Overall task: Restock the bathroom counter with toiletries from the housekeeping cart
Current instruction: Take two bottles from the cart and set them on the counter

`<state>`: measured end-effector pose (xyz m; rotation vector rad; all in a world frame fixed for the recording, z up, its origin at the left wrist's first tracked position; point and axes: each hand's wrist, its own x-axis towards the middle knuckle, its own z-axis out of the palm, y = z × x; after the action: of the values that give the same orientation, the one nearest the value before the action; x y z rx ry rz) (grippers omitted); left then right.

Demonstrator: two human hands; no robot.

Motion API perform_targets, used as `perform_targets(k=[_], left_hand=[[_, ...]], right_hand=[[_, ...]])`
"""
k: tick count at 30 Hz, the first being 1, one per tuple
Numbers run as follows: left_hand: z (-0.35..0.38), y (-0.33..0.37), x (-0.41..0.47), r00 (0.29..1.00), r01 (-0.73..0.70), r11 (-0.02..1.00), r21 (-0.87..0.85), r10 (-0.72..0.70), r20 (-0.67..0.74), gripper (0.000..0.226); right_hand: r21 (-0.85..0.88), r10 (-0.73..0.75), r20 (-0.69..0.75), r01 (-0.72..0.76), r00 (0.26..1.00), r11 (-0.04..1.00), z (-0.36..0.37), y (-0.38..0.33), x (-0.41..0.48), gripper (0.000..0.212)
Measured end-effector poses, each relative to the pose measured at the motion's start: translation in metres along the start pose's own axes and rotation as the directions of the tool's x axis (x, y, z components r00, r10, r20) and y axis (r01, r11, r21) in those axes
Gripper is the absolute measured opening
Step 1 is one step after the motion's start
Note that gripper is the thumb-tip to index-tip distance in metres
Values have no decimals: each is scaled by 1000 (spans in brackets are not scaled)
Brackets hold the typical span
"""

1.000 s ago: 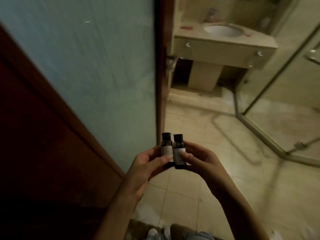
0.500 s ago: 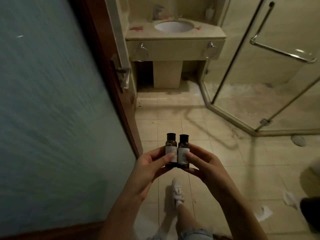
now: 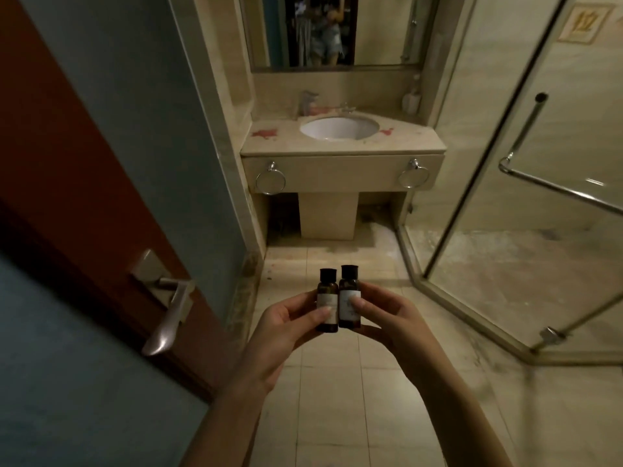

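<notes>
**Desk:** What is being carried?

**Photographer:** Two small dark containers with black caps and pale labels, the left bottle and the right bottle. They stand upright and touch side by side. They are held well short of the counter, above the tiled floor in front of it.

**Desk:** And the grip?

**Photographer:** The left hand pinches the left bottle, with the thumb on its label and the fingers behind. The right hand pinches the right bottle in the same way. Both hands are closed on their bottles.

**Desk:** Describe the counter.

**Photographer:** It is beige stone with a white basin sunk in the middle and a tap behind the basin. Red stains mark the top on either side of the basin. Two metal towel rings hang from the counter's front panel, one near each end. A mirror hangs on the wall above the counter. It shows a person's reflection, too blurred to describe.

**Desk:** What flanks it?

**Photographer:** Left of the counter and nearer the camera, a reddish-brown door with a frosted panel stands open, its metal handle angled downward. Right of the counter is a glass shower enclosure with a metal bar on its door. A pale holder sits at the counter's back right corner. I cannot tell what it contains.
</notes>
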<state>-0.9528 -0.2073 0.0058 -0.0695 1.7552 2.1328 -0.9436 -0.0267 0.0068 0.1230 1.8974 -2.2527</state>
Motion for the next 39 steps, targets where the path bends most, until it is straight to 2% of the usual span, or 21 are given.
perform_targets(k=[8, 13, 19, 23, 28, 34, 39], left_hand=[[8, 20, 103, 995, -11, 1000, 22, 13, -98, 47], [1, 29, 187, 994, -8, 999, 54, 14, -105, 48], [-17, 58, 306, 994, -6, 999, 44, 11, -113, 39], [-35, 103, 384, 986, -80, 997, 12, 81, -143, 32], [-58, 151, 464, 975, -143, 988, 63, 151, -163, 46], [-87, 167, 528, 966, -69, 992, 102, 92, -240, 48], [-112, 178, 587, 935, -39, 996, 79, 64, -349, 36]], right_hand=[[-22, 8, 26, -7, 1000, 1000, -34, -12, 105, 40], [-24, 30, -20, -31, 999, 999, -51, -8, 182, 34], [-123, 47, -30, -50, 998, 991, -66, -33, 307, 26], [-168, 3, 30, 2, 1000, 986, -65, -77, 400, 36], [-184, -51, 118, 72, 992, 980, -61, -114, 497, 26], [-114, 36, 140, -20, 989, 993, -56, -111, 575, 28], [-107, 89, 203, -68, 975, 992, -51, -106, 655, 33]])
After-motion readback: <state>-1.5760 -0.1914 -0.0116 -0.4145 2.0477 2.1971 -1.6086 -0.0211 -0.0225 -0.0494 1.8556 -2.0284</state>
